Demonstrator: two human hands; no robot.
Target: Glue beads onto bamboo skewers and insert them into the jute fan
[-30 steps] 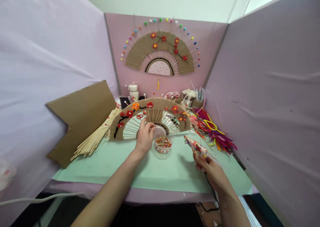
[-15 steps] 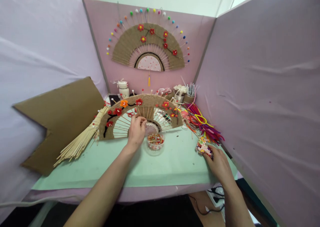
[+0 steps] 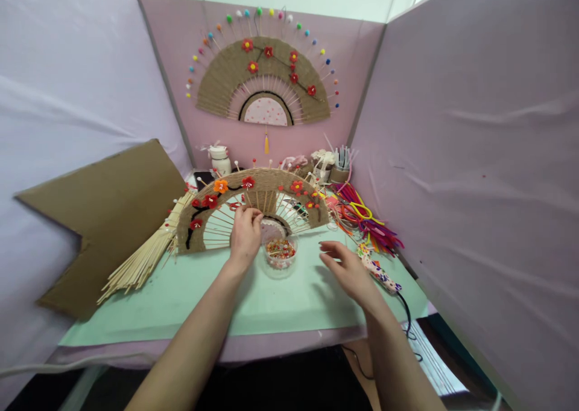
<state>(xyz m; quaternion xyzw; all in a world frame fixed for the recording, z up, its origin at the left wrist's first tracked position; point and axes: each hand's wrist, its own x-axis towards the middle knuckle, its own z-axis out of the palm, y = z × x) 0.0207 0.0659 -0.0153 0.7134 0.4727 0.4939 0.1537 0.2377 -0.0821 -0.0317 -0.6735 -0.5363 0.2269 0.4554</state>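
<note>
A woven fan (image 3: 266,180) stands on the table, trimmed with red and orange flowers, a dark branch and beaded stick ends. My left hand (image 3: 246,233) is closed at the fan's thin sticks, just left of its small half-round centre. In front of the fan sits a clear round tub of red and gold beads (image 3: 279,251). Over the table to the tub's right hovers my right hand (image 3: 348,272), fingers apart and holding nothing. Beyond it lies a flower-patterned glue gun (image 3: 380,274) with a black cord.
A similar fan (image 3: 271,67) hangs on the pink back panel. Thin sticks (image 3: 140,254) and a cardboard sheet (image 3: 122,187) lie at the left. Colourful pipe cleaners (image 3: 362,215) are heaped at the right; a white jar (image 3: 220,159) stands behind. Fabric-covered panels enclose both sides.
My right hand has let go of the glue gun, now lying on the table, and moved left toward the bead tub. My left hand stays at the fan.
</note>
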